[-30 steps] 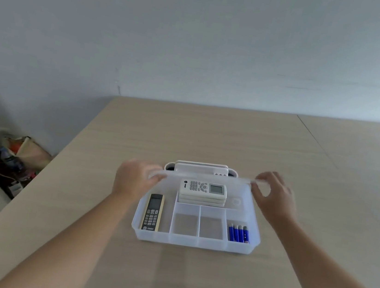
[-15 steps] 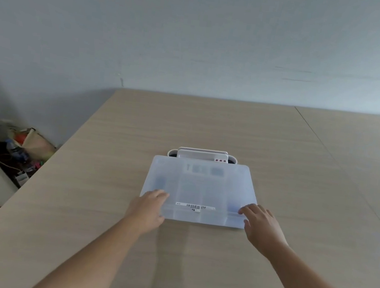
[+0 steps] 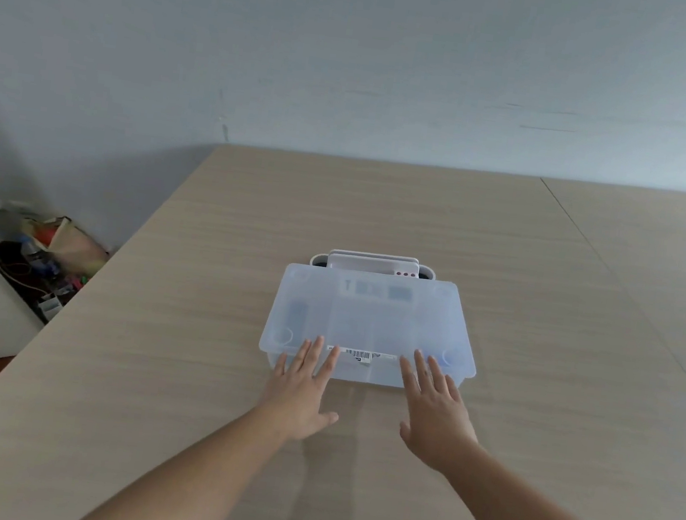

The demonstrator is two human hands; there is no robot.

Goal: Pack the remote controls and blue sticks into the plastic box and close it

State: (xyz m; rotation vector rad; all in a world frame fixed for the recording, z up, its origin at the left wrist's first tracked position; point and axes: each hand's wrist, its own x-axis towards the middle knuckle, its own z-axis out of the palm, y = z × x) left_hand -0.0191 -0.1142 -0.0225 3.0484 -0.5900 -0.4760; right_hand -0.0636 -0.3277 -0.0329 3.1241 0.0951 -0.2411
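Pressing frosted translucent plastic lid (image 3: 372, 320) onto clear plastic box (image 3: 361, 373), frame centre.
Left hand (image 3: 302, 389), right hand (image 3: 433, 407): fingers splayed flat on near edge; uneven pressure risks unlatched far corners.

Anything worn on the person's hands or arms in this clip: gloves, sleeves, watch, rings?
Nothing visible. The left hand and right hand are bare, without gloves, and both forearms are uncovered down to the frame edge: no sleeves, watch or bracelet. No rings can be made out.

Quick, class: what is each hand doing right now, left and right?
Left hand: open, fingers spread on the box lid, holding nothing.
Right hand: open, flat on the lid, holding nothing.
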